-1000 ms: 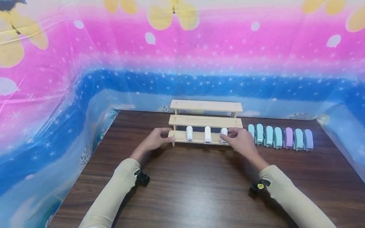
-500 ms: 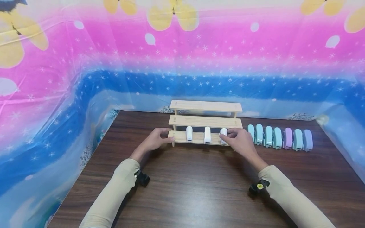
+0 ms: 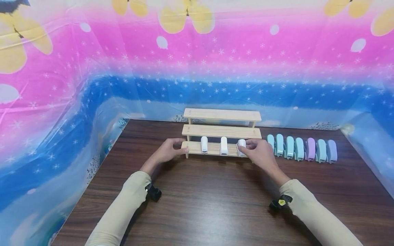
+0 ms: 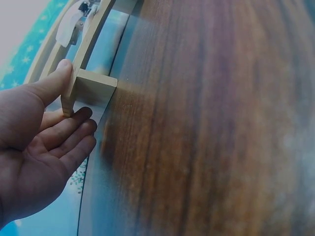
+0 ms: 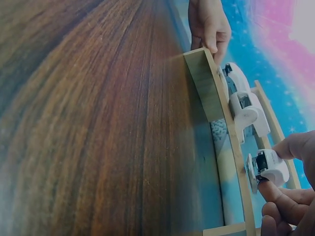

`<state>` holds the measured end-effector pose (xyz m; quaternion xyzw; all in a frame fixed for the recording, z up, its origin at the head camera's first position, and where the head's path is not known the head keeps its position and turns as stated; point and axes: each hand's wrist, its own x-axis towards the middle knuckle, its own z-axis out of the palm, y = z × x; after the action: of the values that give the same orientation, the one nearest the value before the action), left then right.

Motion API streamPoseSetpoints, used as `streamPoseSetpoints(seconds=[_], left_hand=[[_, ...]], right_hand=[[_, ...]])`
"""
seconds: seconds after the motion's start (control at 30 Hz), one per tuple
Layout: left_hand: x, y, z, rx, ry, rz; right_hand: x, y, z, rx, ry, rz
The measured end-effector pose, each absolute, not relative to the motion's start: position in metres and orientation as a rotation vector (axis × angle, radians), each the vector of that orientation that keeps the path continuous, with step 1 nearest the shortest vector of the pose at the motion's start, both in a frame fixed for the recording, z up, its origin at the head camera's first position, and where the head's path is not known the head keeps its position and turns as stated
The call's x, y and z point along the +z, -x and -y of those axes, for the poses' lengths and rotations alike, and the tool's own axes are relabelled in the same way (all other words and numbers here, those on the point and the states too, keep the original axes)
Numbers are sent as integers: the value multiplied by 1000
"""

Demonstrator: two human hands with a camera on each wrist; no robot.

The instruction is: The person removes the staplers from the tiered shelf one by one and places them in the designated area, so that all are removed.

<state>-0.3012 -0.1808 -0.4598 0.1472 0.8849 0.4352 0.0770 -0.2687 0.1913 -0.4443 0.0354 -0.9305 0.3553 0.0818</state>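
A three-step wooden display stand (image 3: 221, 131) stands toward the back of the table, with three white staplers on its lowest step. My left hand (image 3: 165, 150) pinches the left end of that step, thumb (image 4: 55, 81) on the board and a fingertip behind its end. At the other end, my right hand (image 3: 261, 152) holds the rightmost white stapler (image 5: 273, 169) between thumb and finger, its base right at the board. The middle stapler (image 3: 223, 146) and the left stapler (image 3: 204, 145) stand upright, apart from each other. The two upper steps carry nothing.
Right of the stand, several more staplers stand in a row: mostly teal (image 3: 289, 147), one purple (image 3: 311, 149), and one bluish-lilac (image 3: 331, 151) at the end. A patterned cloth (image 3: 215, 68) hangs behind the dark wooden table (image 3: 197, 205).
The right stapler and the thumb on it have shifted very slightly. Both hands otherwise keep their places, and the other staplers stay put.
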Motion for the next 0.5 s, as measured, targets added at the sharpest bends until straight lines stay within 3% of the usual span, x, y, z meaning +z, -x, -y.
streamPoseSetpoints(seconds=[0.5], left_hand=[[-460,301,181,1311,-437,-2645]], right_hand=[[-439,253,-216,1016,-125,2737]])
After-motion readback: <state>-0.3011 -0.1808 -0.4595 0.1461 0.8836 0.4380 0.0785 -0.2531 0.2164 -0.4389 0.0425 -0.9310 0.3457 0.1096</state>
